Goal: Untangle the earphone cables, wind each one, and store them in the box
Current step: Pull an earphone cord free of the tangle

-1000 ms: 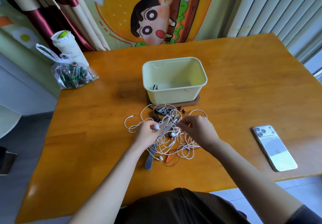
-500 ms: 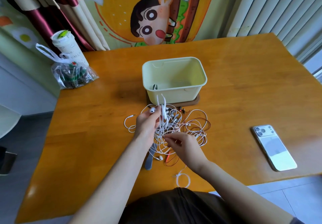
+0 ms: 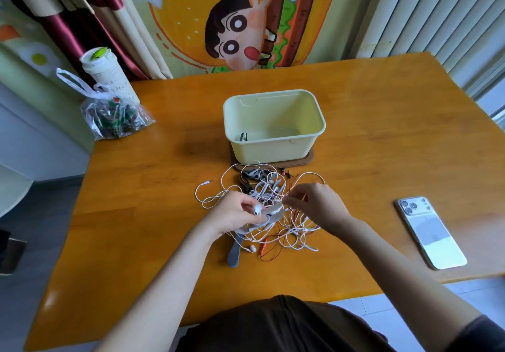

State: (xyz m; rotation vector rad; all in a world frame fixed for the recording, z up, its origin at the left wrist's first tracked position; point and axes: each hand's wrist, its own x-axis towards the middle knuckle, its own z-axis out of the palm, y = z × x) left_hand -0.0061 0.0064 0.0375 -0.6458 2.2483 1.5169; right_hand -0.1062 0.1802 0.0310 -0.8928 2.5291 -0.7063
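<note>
while the cables point(image 3: 284, 238) lie knotted in front of the box point(image 3: 273, 150), none looks wound; left hand point(image 3: 232, 215) grips an earbud point(image 3: 257, 209), right hand point(image 3: 317, 205) pinches one of them.

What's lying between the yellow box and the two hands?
The tangled earphone cables, white and red, fill that stretch in the head view.

You have dark handwritten marks on the side of the white cup point(image 3: 108, 78) that stands behind the plastic bag point(image 3: 116, 117), but they are too small and blurred to read. Nothing else in front of you carries legible text, brand or number.
</note>
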